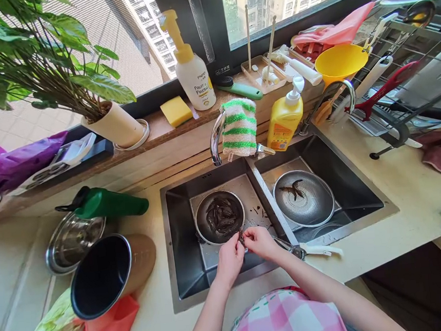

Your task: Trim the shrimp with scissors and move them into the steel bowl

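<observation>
My left hand (230, 257) and my right hand (261, 242) meet over the front of the left sink basin. Between their pinched fingertips is a small dark brown piece (241, 237), partly hidden by the fingers. Just beyond it, a round metal bowl (200, 229) holds a heap of dark, wet, elongated pieces (222, 214). Over in the right basin, a metal strainer (313, 214) carries a few similar slender pieces (294, 190). White-handled kitchen scissors (322, 250) rest on the sink's front edge, close to my right forearm.
A chrome faucet (215, 140) draped with a striped cloth (239, 128) rises behind the basins, beside a yellow soap bottle (284, 121). Left of the sink stand a deep pot (144, 260), a green bottle (111, 202) and metal bowls (58, 249). A dish rack (402, 87) occupies the right.
</observation>
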Demonstrator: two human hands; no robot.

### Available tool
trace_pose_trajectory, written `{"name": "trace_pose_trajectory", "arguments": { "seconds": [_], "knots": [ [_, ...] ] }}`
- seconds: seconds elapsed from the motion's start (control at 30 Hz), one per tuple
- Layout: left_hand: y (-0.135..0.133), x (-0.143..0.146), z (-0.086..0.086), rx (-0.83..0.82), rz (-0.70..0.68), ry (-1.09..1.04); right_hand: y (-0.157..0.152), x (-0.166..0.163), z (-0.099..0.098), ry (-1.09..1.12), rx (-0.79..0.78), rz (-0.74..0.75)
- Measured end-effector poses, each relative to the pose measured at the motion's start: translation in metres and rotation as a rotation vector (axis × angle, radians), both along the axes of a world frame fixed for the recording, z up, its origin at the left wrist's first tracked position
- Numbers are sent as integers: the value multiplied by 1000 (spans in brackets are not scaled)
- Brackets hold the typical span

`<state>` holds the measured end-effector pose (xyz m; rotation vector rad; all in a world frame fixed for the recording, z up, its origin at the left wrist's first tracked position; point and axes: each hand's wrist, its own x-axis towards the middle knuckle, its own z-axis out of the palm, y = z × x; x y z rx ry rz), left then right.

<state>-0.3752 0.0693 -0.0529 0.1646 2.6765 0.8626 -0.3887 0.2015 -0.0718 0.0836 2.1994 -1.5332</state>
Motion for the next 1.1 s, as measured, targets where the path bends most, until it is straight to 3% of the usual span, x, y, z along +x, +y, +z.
{"name": "trace_pose_trajectory", "arguments": {
  "seconds": [0.17, 0.37, 0.57, 0.73, 0.93, 1.1],
  "knots": [
    [2, -2, 4, -30, -31, -1, 0, 2, -5, -73, -110, -19],
    [2, 2, 0, -181, -145, 128, -2, 1, -8, -83, -107, -38],
    [7, 5, 4, -301, -235, 262, -4, 2, -8, -20, 92, -86],
    [11, 2, 9, -294, -268, 303, -5, 4, -10, 40, 178, -137],
    [11, 0, 7, -229, -229, 276, -7, 4, -11, 49, 212, -192],
    [11, -3, -2, -92, -51, 235, -4, 1, -10, 18, 126, -205]
  ]
}}
